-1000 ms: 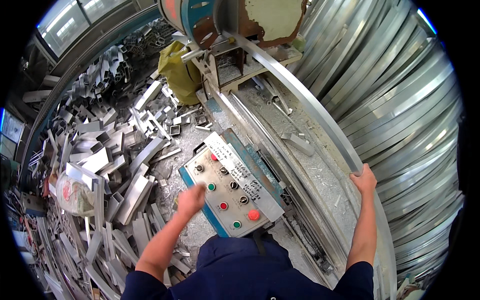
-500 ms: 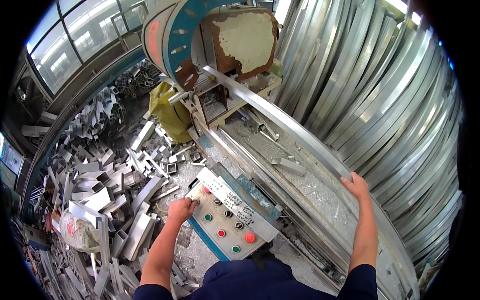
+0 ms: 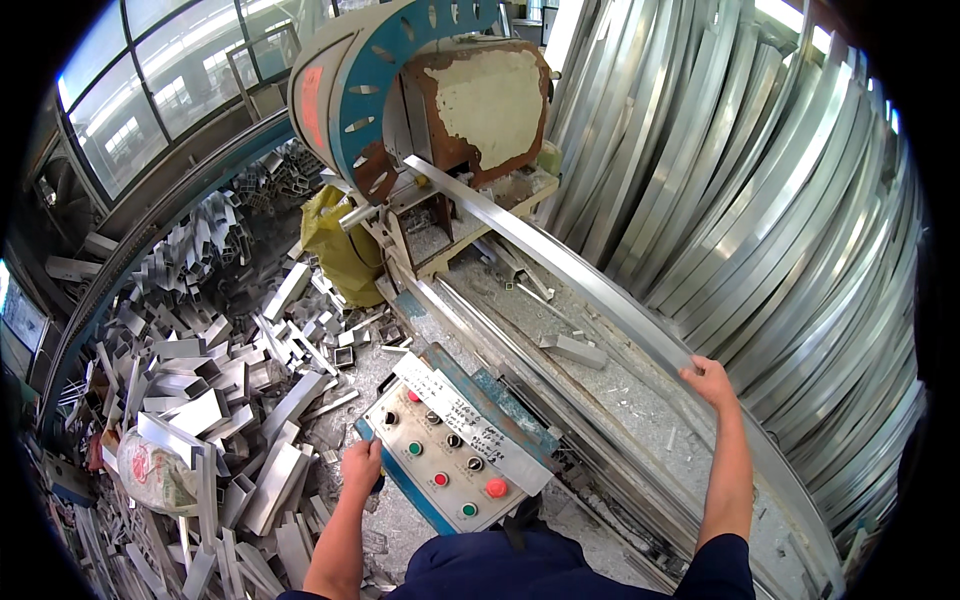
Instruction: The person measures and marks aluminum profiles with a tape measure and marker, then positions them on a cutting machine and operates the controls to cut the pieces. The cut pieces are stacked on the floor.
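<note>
A long silver aluminium profile (image 3: 590,277) runs slantwise from the saw machine (image 3: 440,110), with its teal-rimmed round guard, toward the near right. My right hand (image 3: 712,382) is closed over the profile's edge, the arm stretched forward. Just off the left edge of the control panel (image 3: 398,467), my left hand (image 3: 362,468) is closed in a fist. Something small and dark shows under that fist, too hidden to name. The panel carries red and green buttons, black knobs and a red mushroom button (image 3: 496,488). A flat metal strip (image 3: 470,425) with handwriting lies across its far side.
Heaps of aluminium offcuts (image 3: 270,480) cover the floor at left, around a whitish sack (image 3: 155,470). A yellow bag (image 3: 340,250) hangs beside the machine. Long profiles (image 3: 760,220) lean in rows at right. A short offcut (image 3: 573,350) lies on the chip-strewn bed.
My left hand has left the knob at the panel's upper left corner and dropped to beside the panel's left edge. My right hand stays on the profile. The view has shifted slightly.
</note>
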`<action>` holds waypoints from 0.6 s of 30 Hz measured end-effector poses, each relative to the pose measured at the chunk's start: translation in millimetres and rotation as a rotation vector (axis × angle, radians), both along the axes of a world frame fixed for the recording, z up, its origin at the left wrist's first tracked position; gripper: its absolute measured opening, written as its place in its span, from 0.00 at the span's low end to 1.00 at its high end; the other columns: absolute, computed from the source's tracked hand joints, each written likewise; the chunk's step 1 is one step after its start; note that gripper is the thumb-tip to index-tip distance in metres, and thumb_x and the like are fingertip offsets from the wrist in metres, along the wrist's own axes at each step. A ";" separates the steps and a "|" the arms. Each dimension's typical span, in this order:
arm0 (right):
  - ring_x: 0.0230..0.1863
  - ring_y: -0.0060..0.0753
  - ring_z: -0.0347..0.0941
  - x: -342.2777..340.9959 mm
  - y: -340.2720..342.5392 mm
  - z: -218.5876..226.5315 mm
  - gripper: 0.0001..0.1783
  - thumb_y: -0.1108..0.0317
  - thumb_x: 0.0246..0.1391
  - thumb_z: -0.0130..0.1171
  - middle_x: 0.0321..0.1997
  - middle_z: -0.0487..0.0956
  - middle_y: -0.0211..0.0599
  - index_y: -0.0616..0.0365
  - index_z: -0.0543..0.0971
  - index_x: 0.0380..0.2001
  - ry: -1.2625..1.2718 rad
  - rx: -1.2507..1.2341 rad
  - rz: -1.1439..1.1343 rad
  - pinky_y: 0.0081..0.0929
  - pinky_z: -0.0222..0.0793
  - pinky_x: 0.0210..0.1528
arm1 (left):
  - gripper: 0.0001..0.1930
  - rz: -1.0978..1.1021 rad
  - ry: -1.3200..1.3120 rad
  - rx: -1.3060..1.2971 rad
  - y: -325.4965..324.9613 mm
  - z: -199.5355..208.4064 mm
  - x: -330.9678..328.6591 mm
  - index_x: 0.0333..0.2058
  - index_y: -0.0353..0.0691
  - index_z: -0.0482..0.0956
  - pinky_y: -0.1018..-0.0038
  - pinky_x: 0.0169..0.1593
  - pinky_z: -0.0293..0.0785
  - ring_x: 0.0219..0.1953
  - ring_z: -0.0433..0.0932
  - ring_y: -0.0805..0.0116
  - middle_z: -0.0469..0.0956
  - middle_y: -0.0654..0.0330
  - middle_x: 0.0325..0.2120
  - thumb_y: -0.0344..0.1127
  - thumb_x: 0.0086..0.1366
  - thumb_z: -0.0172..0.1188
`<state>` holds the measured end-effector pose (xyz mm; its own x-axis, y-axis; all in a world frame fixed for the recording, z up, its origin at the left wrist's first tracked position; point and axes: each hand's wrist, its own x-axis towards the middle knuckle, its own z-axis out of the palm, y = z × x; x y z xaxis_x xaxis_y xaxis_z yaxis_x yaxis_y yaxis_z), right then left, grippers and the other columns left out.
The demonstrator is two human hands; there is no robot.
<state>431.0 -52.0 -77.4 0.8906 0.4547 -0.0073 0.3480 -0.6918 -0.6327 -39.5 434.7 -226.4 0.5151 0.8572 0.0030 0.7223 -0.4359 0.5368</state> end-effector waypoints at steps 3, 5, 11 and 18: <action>0.28 0.31 0.70 -18.1 4.5 -5.8 0.23 0.53 0.42 0.71 0.24 0.75 0.37 0.60 0.81 0.36 -0.200 0.004 -0.041 0.33 0.67 0.34 | 0.22 0.089 -0.015 -0.041 -9.7 8.5 -15.0 0.24 0.33 0.78 0.55 0.34 0.72 0.28 0.77 0.41 0.77 0.42 0.23 0.50 0.62 0.59; 0.32 0.40 0.74 -39.1 17.2 -7.5 0.25 0.55 0.38 0.74 0.30 0.78 0.42 0.57 0.81 0.40 -0.353 -0.068 -0.081 0.38 0.69 0.38 | 0.22 0.122 -0.028 -0.047 -13.8 8.1 -26.3 0.23 0.33 0.77 0.56 0.33 0.72 0.27 0.77 0.42 0.76 0.42 0.22 0.50 0.62 0.59; 0.47 0.50 0.69 -58.5 21.8 -44.1 0.33 0.61 0.34 0.73 0.42 0.73 0.42 0.54 0.76 0.48 -0.681 -0.235 -0.185 0.44 0.65 0.50 | 0.20 0.118 -0.054 -0.103 -21.5 11.0 -32.2 0.26 0.33 0.80 0.56 0.33 0.72 0.27 0.78 0.42 0.77 0.42 0.22 0.49 0.63 0.59; 0.50 0.51 0.70 -105.3 66.0 -23.4 0.31 0.62 0.37 0.71 0.48 0.75 0.46 0.58 0.76 0.48 -0.824 -0.060 -0.064 0.43 0.67 0.52 | 0.17 0.049 -0.398 -0.490 -40.5 58.9 -8.4 0.30 0.33 0.81 0.74 0.29 0.71 0.23 0.74 0.76 0.78 0.62 0.20 0.44 0.69 0.57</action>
<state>325.8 13.9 -100.8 0.6457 0.4224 0.6361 0.6424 -0.7509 -0.1534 -47.8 394.2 -167.5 0.5151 0.8302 -0.2131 0.4395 -0.0424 0.8972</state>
